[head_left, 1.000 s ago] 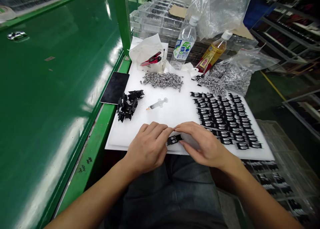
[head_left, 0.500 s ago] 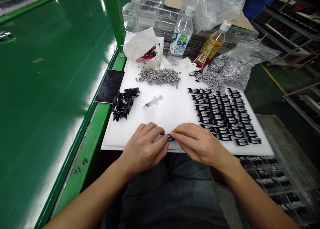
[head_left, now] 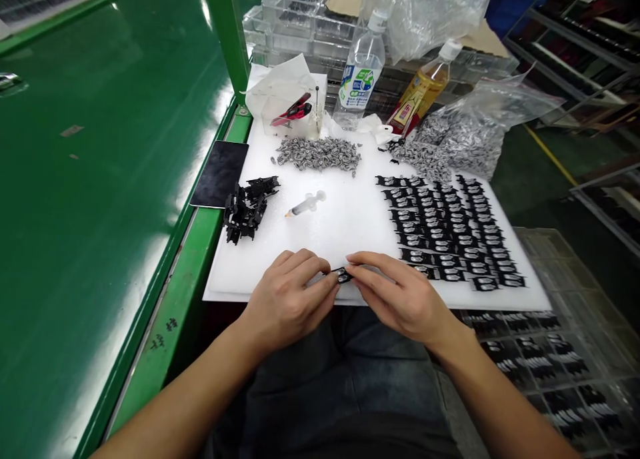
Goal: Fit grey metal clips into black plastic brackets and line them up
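Between my two hands, just above the near edge of the white foam board, is a small black plastic part with grey metal pieces in it. My left hand pinches its left end with thumb and forefinger. At its other end, the fingertips of my right hand are closed on it too. Rows of similar black parts with grey pieces lie to the right. Loose black parts are heaped at the left, and a pile of small grey metal pieces lies farther back. A syringe with an orange tip rests mid-board.
A dark tablet lies at the board's left, beside the green frame. Behind stand a clear bottle, a bottle of yellow drink and a container with a red cutter. A plastic bag spills grey pieces. Divided trays sit lower right.
My right hand has shifted slightly right and its fingers have loosened a little, so more of the black part shows. My left hand stays almost in place.
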`<state>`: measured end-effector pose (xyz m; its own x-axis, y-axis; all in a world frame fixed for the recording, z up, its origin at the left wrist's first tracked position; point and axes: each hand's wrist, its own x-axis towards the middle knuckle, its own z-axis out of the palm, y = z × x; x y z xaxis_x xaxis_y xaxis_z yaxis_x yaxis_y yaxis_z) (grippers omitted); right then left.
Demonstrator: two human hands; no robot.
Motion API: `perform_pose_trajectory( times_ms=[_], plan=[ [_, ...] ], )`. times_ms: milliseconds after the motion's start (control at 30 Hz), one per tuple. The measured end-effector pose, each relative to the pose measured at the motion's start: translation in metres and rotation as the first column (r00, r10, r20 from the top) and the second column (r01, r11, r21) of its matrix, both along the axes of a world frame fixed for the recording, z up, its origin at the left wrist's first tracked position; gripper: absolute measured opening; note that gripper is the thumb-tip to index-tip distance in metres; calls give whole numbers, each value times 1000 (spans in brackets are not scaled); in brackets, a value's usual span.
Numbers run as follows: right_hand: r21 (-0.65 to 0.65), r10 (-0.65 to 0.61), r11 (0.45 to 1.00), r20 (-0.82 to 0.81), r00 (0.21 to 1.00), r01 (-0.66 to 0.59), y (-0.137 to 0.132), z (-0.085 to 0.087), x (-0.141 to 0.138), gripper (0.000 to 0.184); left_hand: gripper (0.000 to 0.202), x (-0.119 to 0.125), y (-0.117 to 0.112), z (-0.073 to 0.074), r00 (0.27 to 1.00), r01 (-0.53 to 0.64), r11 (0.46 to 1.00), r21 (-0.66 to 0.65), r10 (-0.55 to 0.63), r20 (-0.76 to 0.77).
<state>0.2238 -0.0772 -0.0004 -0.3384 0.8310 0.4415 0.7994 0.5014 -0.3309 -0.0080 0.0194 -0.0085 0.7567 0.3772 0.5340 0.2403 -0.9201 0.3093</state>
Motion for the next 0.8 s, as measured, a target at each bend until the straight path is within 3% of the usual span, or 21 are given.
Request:
perform_pose_trajectory(
  times_ms=[400, 600, 800],
  plan=[
    [-21, 40, 999, 58, 998, -39, 4, 1, 4, 44, 12, 3, -1, -3, 1000, 1, 1000, 4, -2, 29],
    [65, 7, 998, -23, 1000, -6, 0, -6, 3, 48, 10, 0, 0, -2, 1000, 7, 1000, -10, -7, 29],
    [129, 55, 990, 29, 998, -58, -2, 0, 2, 39, 12, -1, 2, -2, 999, 31, 999, -4, -31, 28]
  ],
)
